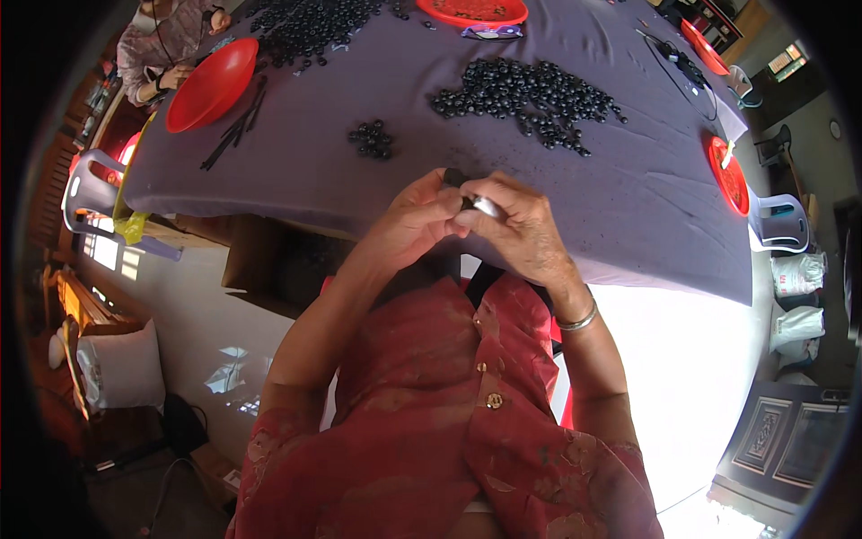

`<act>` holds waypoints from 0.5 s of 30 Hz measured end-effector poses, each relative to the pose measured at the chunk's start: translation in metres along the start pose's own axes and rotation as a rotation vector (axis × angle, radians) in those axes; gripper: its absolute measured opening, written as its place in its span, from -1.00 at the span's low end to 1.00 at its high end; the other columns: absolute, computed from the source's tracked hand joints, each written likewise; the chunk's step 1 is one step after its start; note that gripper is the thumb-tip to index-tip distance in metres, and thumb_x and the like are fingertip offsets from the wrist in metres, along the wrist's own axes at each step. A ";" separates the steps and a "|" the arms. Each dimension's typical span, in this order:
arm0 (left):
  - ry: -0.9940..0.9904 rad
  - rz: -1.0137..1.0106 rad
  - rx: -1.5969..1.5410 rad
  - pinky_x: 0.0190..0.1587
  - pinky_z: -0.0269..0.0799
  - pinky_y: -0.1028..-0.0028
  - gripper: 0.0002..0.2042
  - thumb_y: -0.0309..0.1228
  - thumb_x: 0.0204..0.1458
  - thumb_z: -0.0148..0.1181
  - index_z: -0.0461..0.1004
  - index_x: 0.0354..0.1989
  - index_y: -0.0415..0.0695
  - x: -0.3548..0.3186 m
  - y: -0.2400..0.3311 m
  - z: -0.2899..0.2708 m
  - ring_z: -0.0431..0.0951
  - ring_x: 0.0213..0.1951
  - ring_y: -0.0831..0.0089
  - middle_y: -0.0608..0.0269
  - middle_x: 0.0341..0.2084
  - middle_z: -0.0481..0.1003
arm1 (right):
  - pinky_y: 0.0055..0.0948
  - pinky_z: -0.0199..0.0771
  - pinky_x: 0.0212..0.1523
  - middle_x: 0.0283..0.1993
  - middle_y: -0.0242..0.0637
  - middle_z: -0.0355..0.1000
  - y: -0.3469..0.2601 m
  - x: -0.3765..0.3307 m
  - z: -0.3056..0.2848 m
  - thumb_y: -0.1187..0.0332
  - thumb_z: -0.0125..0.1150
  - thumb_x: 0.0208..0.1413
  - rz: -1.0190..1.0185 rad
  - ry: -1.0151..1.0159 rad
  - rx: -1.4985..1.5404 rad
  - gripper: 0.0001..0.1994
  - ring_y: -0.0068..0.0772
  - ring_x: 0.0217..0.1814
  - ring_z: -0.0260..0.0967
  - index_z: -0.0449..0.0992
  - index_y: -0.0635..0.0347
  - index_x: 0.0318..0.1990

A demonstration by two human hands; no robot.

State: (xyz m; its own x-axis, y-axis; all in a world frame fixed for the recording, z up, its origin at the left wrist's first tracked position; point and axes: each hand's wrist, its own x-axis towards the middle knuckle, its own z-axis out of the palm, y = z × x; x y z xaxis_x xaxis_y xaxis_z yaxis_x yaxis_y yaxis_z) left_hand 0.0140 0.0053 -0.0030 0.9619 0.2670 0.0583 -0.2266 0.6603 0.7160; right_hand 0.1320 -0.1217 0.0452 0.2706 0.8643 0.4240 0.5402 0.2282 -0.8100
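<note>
Purple worktop (628, 207) is holding loose black beads (525, 94); I'm seeing both hands, left (415, 220) and right (521, 234), pinching one small piece (476, 203) together, most beads looking untouched.

Strong daylight is pouring in from about five o'clock, blowing out the floor (682, 386) there into plain white glare. A smaller window reflection is shining on the tiles near eight o'clock. The purple tablecloth (628, 180) is lying evenly lit, with soft shadows under the dark beads (530, 94). The fisheye is bending the table edge into a curve, and a black vignette is ringing the frame. Rim details are looking soft and dim.
</note>
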 end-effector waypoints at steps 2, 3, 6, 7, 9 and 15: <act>0.012 -0.023 -0.016 -0.27 0.36 0.49 -0.79 -0.46 0.10 0.11 0.28 -0.12 -0.11 -0.003 -0.003 -0.010 0.41 -0.34 0.51 0.33 -0.36 0.39 | -0.56 0.38 -0.36 -0.43 -0.39 0.39 0.007 0.001 0.010 0.47 0.26 0.04 0.036 0.012 0.015 -0.86 -0.58 -0.41 0.39 0.50 0.29 -0.25; 0.033 -0.045 -0.034 -0.27 0.36 0.50 -0.78 -0.46 0.09 0.12 0.28 -0.11 -0.12 -0.004 -0.003 -0.012 0.42 -0.34 0.51 0.31 -0.35 0.41 | -0.56 0.38 -0.37 -0.45 -0.38 0.40 0.008 0.000 0.013 0.48 0.25 0.04 0.118 -0.012 0.147 -0.87 -0.57 -0.44 0.38 0.50 0.30 -0.27; -0.046 -0.052 -0.039 -0.32 0.35 0.55 -0.77 -0.46 0.10 0.11 0.30 -0.09 -0.09 -0.009 0.001 -0.010 0.41 -0.37 0.59 0.35 -0.37 0.41 | -0.55 0.37 -0.41 -0.54 -0.29 0.41 0.005 0.004 0.009 0.46 0.23 0.04 0.280 -0.033 0.398 -0.90 -0.57 -0.50 0.38 0.49 0.32 -0.35; -0.054 -0.047 -0.039 -0.32 0.35 0.55 -0.77 -0.46 0.10 0.11 0.30 -0.09 -0.09 -0.010 0.006 -0.009 0.41 -0.37 0.59 0.35 -0.37 0.41 | -0.44 0.41 -0.40 -0.50 -0.21 0.44 0.008 0.010 0.000 0.40 0.25 0.02 0.338 -0.028 0.072 -0.87 -0.36 -0.49 0.42 0.50 0.28 -0.40; 0.091 -0.062 0.089 -0.37 0.35 0.56 -0.83 -0.48 0.07 0.15 0.36 -0.18 -0.10 -0.012 0.016 -0.008 0.40 -0.40 0.62 0.37 -0.44 0.42 | -0.21 0.48 -0.28 -0.41 -0.07 0.50 0.018 0.020 -0.021 0.24 0.25 -0.01 0.413 0.001 -0.382 -0.81 0.00 -0.35 0.47 0.53 0.18 -0.42; 0.634 0.326 1.053 -0.44 0.33 0.57 -0.86 -0.51 -0.01 0.22 0.43 -0.28 -0.20 0.000 0.012 -0.046 0.41 -0.46 0.62 0.36 -0.51 0.43 | -0.12 0.46 -0.26 -0.39 -0.03 0.49 0.083 0.053 -0.074 0.14 0.24 -0.02 0.437 0.166 -0.890 -0.72 0.00 -0.26 0.48 0.55 0.19 -0.36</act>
State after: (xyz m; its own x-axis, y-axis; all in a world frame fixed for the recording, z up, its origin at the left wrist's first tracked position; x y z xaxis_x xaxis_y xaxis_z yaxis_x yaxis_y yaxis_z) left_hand 0.0042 0.0454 -0.0257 0.5773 0.7912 0.2017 0.0724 -0.2957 0.9525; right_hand 0.2501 -0.0902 0.0300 0.6588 0.7030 0.2680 0.7475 -0.5713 -0.3390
